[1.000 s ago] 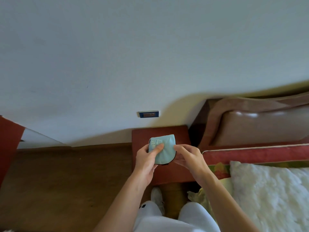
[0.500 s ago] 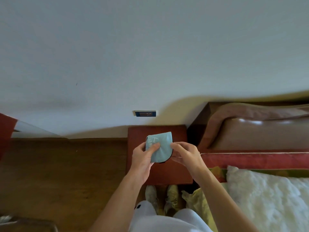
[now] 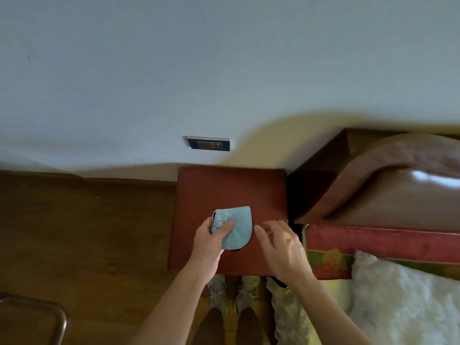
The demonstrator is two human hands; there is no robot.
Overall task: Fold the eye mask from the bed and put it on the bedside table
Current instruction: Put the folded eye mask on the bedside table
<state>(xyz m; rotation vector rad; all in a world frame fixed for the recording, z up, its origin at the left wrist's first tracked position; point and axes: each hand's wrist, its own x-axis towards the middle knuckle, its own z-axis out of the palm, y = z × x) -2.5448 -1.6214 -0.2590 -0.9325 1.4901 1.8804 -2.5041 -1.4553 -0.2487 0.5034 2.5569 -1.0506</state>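
The light blue eye mask is folded in half, with a black edge along its right and lower rim. My left hand pinches its left side, thumb on top, over the red-brown bedside table. I cannot tell whether the mask touches the tabletop. My right hand hovers just right of the mask with fingers spread and nothing in it.
The bed with a red-edged mattress, a white fluffy blanket and a brown padded headboard lies to the right. A wall socket sits above the table. Wooden floor spreads left, with a metal chair frame at the bottom left.
My right hand has let go of the mask and drawn off to the right. The left hand has lowered the folded mask toward the tabletop. The view has tilted down.
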